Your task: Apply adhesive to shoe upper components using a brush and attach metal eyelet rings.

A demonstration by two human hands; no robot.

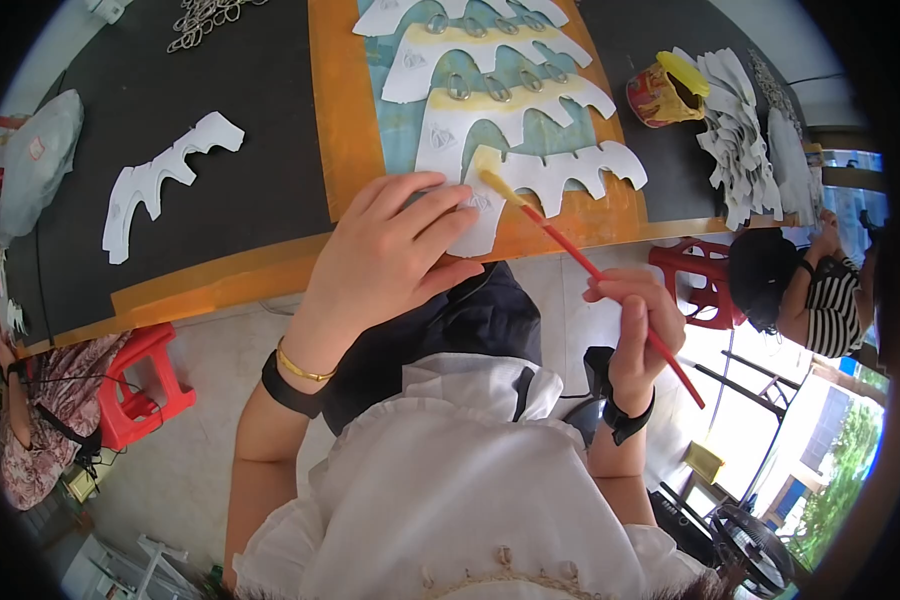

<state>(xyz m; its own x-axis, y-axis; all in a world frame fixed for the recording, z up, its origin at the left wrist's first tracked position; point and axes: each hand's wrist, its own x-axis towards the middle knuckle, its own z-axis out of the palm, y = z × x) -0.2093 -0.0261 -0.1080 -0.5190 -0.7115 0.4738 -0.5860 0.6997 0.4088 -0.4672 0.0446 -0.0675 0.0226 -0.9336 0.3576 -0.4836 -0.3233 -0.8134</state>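
Observation:
My left hand (pixel 395 250) lies flat, fingers spread, pressing down the near end of a white scalloped cut-out piece (pixel 560 172) at the table's front edge. My right hand (pixel 640 325) grips a red-handled brush (pixel 590 265) whose yellowish bristle tip touches the top of that piece, where a yellow glue smear shows. Three more white scalloped pieces (pixel 500 105) with yellow-coated edges and metal rings lie in a row just beyond it on the teal and orange work mat (pixel 345 120).
A red-and-yellow glue pot (pixel 660 92) stands at the right, beside a stack of white cut pieces (pixel 735 135). A loose white piece (pixel 160 180) lies on the dark table at left. Red plastic stools (pixel 140 385) stand below. Other people sit at left and right.

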